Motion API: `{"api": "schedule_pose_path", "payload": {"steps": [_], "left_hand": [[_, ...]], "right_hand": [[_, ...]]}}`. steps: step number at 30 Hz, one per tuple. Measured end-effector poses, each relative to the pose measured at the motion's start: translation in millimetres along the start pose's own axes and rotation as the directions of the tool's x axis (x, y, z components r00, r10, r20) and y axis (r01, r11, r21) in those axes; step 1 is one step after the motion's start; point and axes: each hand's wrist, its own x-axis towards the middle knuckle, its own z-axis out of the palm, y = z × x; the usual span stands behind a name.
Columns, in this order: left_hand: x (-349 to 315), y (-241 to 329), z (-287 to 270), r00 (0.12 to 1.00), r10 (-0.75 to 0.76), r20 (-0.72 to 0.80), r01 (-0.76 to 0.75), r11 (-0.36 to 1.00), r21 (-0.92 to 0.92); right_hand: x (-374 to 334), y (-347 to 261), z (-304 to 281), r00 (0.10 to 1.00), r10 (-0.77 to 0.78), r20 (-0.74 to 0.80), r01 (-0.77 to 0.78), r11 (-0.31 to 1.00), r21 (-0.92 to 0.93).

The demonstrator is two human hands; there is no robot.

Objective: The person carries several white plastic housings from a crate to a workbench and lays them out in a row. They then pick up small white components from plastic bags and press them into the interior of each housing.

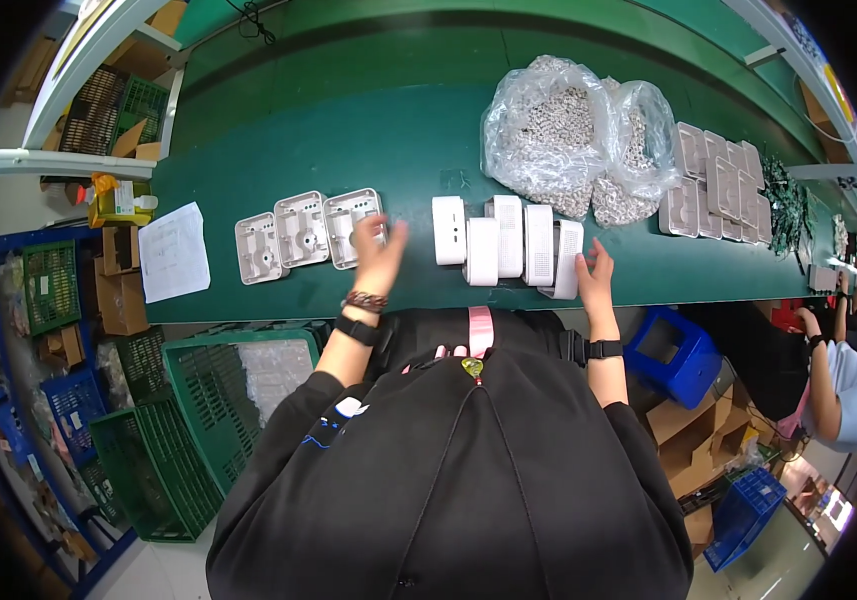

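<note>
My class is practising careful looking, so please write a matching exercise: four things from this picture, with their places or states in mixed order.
Column one
1. Left hand
2. Paper sheet
3. Right hand
4. Clear bags

Column two
A. Filled with small pale pieces
B. Beside the right end of the row of white housings
C. At the rightmost of three open shells
D. At the left end of the green bench

Pairs: 1-C, 2-D, 3-B, 4-A
</note>
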Motion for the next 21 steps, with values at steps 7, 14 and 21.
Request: {"api": "schedule_pose_path", "payload": {"steps": [7,14,21], "left_hand": [[7.9,49.9,45.5,0.908,0.13,0.399,-0.254,0.927,0.275],[87.4,52.3,42.4,0.821,-0.147,0.552,0.02,0.973,0.23],[170.0,3.3,30.8,0.565,-0.541,0.623,0.671,0.74,0.035]], "right_hand": [[-0.2,4.5,12.3,0.977,-0.213,0.022,0.212,0.952,-0.223],[-2.3,-0.7,14.1,0.992,-0.036,0.12,0.047,0.995,-0.091],[-2.6,-10.2,14.3,0.99,0.017,0.141,-0.017,1.0,-0.002]]}}
